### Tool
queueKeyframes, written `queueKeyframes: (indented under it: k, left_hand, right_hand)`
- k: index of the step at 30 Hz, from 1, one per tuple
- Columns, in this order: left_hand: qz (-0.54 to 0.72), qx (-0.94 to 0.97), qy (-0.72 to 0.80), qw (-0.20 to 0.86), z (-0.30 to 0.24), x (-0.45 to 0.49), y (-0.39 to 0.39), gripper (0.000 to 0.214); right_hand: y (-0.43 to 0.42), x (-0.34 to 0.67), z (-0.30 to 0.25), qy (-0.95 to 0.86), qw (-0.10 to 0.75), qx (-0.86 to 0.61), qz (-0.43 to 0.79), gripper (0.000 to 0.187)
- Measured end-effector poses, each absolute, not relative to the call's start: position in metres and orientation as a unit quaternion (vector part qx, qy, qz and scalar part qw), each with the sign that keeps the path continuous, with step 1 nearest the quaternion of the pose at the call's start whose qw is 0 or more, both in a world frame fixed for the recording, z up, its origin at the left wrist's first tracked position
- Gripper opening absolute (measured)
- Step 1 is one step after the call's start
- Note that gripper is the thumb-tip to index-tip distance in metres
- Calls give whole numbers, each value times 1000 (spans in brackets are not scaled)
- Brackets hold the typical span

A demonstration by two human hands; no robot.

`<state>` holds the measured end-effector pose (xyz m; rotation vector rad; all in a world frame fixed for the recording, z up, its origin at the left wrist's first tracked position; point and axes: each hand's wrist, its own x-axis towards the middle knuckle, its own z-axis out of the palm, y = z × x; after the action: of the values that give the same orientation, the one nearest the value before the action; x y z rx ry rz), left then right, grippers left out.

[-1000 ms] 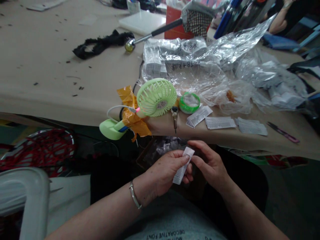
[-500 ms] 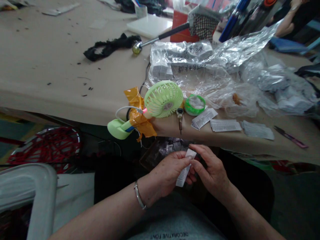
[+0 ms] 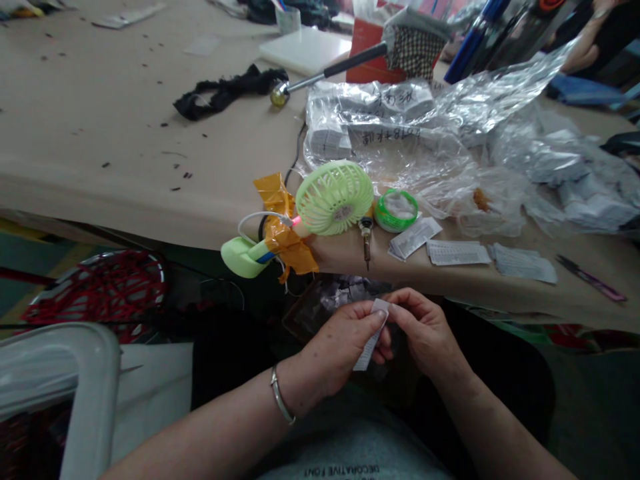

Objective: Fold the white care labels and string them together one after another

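Over my lap, my left hand [image 3: 340, 343] and my right hand [image 3: 425, 333] pinch one small white printed label [image 3: 370, 341] between thumbs and fingers, at its top end. The label hangs down between both hands. A silver bangle sits on my left wrist. Just above the hands, on the table's front edge, lie three small stacks of similar labels [image 3: 457, 252]. A soldering-iron-like tool [image 3: 367, 239] points down over the table edge next to a small green fan [image 3: 334, 197].
The tan table [image 3: 100, 133] carries clear plastic bags of labels [image 3: 390, 123], a green tape roll [image 3: 396, 209], a black fabric scrap [image 3: 230, 88], a metal-tipped rod [image 3: 320, 73], purple snips [image 3: 593, 279] at right. A grey chair arm [image 3: 75, 393] stands lower left. Another person's arm [image 3: 585, 47] shows top right.
My right fingers have closed in on the label's top end beside my left thumb. The view has drifted slightly left; the hands stay over my lap.
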<state>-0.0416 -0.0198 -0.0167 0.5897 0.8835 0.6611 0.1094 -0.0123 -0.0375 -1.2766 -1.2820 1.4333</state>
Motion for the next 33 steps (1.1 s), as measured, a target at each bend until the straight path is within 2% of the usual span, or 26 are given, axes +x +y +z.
queueKeyframes:
  k: [4, 11, 18, 23, 33]
  left_hand:
    - [322, 298, 422, 793, -17, -42, -19, 24]
    - [359, 342, 433, 753, -13, -49, -16, 15]
    - [424, 460, 516, 585, -12, -61, -7, 14]
    - [439, 507, 548, 501, -8, -64, 1, 13]
    - [438, 562, 556, 428, -12, -65, 10, 17]
  right_hand:
    - [-8, 105, -41, -477, 410, -497, 598, 14]
    - [-1, 93, -29, -511, 408, -485, 581, 12]
    - [11, 83, -12, -596, 407, -489, 490, 11]
    - [19, 81, -12, -638, 387, -510, 428, 11]
    - [25, 80, -12, -670, 382, -515, 374, 10]
